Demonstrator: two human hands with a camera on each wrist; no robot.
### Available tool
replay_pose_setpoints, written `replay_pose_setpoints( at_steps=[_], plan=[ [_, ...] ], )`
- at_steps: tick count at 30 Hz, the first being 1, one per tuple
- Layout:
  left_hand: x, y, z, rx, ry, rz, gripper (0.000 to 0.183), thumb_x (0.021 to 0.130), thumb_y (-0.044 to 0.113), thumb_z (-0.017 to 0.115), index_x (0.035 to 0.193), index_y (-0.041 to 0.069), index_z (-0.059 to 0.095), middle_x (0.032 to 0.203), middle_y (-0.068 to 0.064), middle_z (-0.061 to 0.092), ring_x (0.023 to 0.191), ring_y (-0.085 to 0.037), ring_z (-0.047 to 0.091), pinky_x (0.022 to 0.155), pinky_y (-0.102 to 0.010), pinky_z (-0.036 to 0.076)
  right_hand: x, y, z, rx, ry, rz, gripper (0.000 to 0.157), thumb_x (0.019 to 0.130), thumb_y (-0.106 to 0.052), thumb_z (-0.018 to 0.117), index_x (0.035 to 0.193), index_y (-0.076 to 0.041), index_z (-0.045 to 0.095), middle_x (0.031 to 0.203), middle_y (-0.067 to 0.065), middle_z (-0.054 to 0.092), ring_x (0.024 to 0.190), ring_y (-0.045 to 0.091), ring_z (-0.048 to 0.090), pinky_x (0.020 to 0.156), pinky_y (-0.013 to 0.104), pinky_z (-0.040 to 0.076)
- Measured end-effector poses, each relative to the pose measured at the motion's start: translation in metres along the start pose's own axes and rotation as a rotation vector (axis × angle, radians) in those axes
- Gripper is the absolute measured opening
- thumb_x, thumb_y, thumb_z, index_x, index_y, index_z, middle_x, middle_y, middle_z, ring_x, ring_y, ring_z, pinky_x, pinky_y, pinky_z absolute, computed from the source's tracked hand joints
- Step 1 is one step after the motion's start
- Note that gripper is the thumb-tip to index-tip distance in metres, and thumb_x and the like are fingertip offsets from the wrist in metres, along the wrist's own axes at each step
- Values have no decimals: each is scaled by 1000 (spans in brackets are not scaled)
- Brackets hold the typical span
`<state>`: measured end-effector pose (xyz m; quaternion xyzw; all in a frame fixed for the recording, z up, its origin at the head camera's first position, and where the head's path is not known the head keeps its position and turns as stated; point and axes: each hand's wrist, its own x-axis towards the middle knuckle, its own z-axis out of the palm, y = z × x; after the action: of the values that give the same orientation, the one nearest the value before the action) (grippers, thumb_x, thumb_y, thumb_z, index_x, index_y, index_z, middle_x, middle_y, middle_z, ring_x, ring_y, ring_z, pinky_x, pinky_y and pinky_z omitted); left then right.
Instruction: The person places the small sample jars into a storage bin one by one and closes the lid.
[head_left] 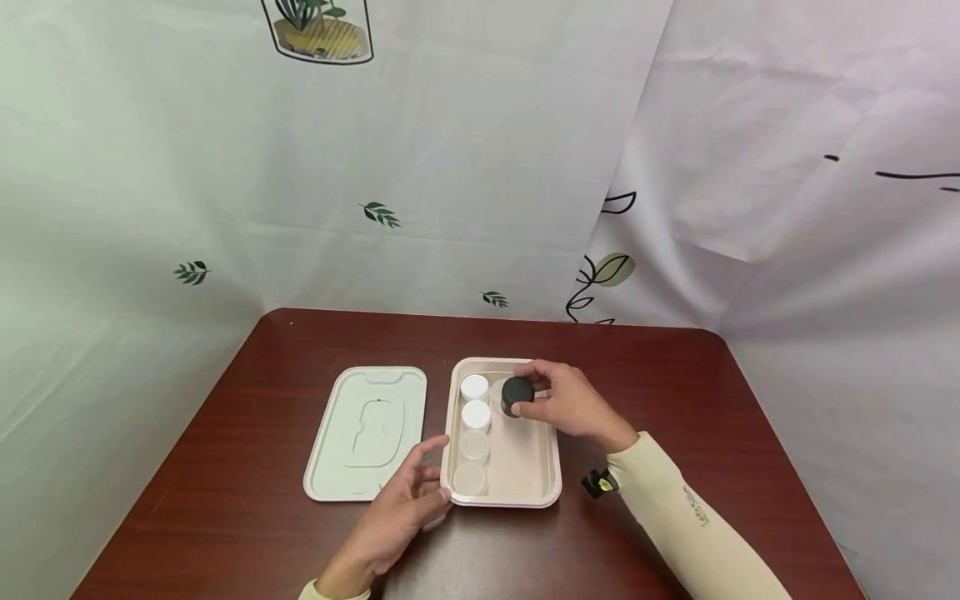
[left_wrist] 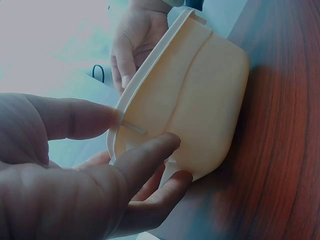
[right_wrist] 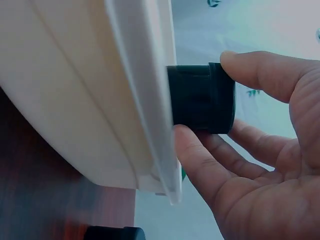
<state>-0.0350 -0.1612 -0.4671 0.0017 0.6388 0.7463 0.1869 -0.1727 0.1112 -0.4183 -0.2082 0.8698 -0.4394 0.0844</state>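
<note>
The desk [head_left: 247, 433] is carrying a pale lid [head_left: 367, 433] beside an open tray [head_left: 536, 467] near its middle. The right hand [head_left: 566, 404] is reaching over the tray's far end, thumb and fingers pinching a black jar [head_left: 517, 394] above it. The left hand [head_left: 401, 508] is resting at the tray's near left corner, fingers loosely spread and touching its rim.

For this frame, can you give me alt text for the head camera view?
A person's right hand holds a small black jar over a pale pink tray on a dark red table; the left hand touches the tray's near left rim. Four small white and clear containers line the tray's left side, and its lid lies flat to the left.
</note>
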Motion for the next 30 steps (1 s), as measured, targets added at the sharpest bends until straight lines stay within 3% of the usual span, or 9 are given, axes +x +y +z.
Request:
replay_pose_setpoints(
  at_steps=[10, 22, 30],
  plan=[
    [0, 1, 1, -4, 5, -2, 77, 98, -2, 60, 165, 11, 25, 137, -30, 50, 117, -26, 61, 94, -34, 54, 4, -5, 5, -122, -46, 59, 50, 82, -20, 90, 128, -10, 70, 115, 5, 75, 106, 21, 70, 93, 42, 59],
    [-1, -1, 0, 17, 18, 3, 77, 96, -1, 61, 164, 11, 26, 138, -30, 51, 118, -28, 60, 96, -36, 54, 8, -8, 13, -197, -87, 57, 46, 81, -18, 90, 121, -9, 70, 107, 3, 74, 98, 15, 67, 87, 35, 56],
    [0, -1, 0, 16, 11, 5, 77, 97, -1, 61, 165, 11, 26, 138, -30, 51, 119, -28, 61, 96, -35, 53, 10, -11, 20, -235, -93, 49, 45, 80, -18, 91, 118, -7, 71, 111, 6, 74, 96, 16, 66, 82, 34, 56]
  ],
)
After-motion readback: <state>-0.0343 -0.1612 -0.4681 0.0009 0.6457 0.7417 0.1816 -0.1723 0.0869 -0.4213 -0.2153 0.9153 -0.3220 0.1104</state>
